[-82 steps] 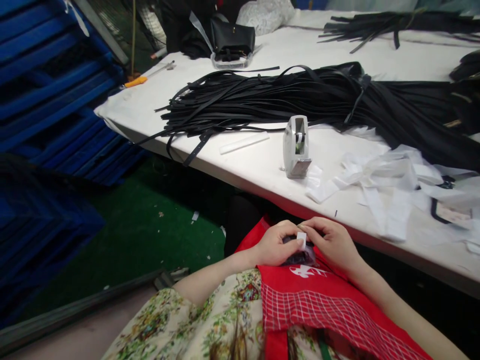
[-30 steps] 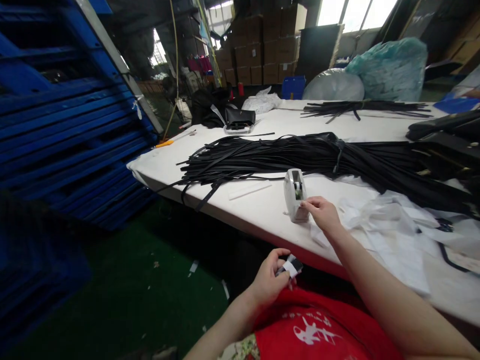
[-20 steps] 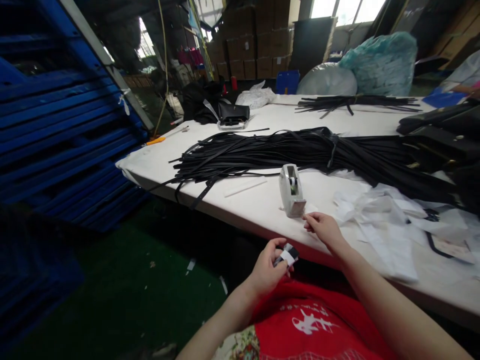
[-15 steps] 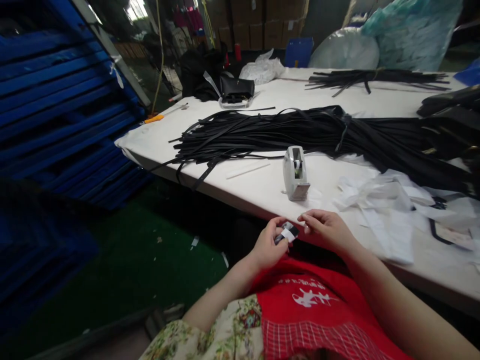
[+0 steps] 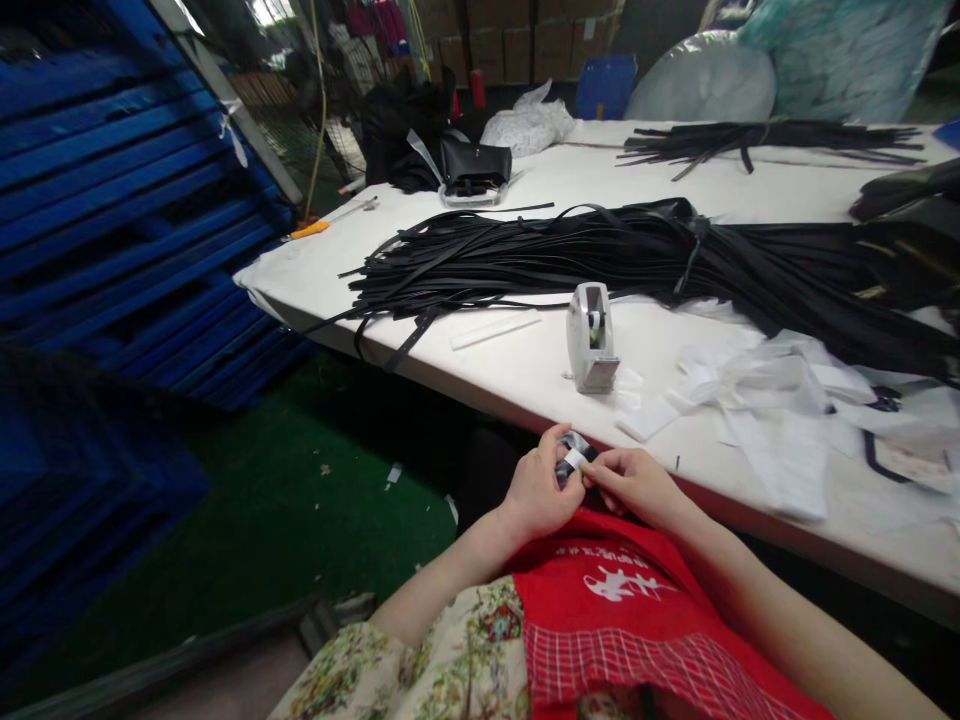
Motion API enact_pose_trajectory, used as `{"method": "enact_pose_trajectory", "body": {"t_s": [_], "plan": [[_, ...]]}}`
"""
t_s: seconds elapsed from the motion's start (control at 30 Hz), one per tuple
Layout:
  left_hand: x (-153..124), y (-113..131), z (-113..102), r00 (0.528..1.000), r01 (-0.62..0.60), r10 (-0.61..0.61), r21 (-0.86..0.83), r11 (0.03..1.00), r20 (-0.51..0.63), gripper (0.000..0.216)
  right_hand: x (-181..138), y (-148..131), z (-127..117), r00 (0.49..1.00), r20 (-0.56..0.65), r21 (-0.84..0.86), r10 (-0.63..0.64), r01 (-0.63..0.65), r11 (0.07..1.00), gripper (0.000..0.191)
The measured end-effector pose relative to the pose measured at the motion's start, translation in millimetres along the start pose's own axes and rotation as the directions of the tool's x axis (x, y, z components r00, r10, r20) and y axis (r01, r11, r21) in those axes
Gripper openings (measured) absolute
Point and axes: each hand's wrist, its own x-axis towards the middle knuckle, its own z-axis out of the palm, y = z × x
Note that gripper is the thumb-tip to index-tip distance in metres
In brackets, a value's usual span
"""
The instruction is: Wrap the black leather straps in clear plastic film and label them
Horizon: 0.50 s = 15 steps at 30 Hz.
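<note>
Close to my lap, my left hand (image 5: 544, 485) is closed around a small black bundle (image 5: 567, 472) with a white band wrapped about its middle. It looks like a coiled strap, partly in clear plastic, but much of it is hidden by the fingers. My right hand (image 5: 634, 482) is closed too, its thumb and fingertips pinching at the bundle's right side beside the white band. A grey tape dispenser (image 5: 591, 345) stands on the table just beyond my hands.
A long pile of black straps (image 5: 540, 255) lies across the white table (image 5: 517, 365). White plastic bags (image 5: 780, 400) lie at the right, and a black handbag (image 5: 475, 168) sits farther back. Blue pallets (image 5: 112, 180) are stacked at the left. A smaller strap bundle (image 5: 772, 140) lies behind.
My right hand has moved left and down from a little apart to the bundle, and now its fingertips touch it. My left hand keeps its hold. The view has shifted slightly.
</note>
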Motion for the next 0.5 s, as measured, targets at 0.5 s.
{"method": "enact_pose_trajectory", "body": {"t_s": [0.5], "plan": [[-3.2, 2.0, 8.7, 0.979, -0.041, 0.047, 0.032, 0.999, -0.199, 0.028, 3.9, 23.5, 1.6, 0.986, 0.168, 0.268, 0.006, -0.051, 0.962, 0.051]]}}
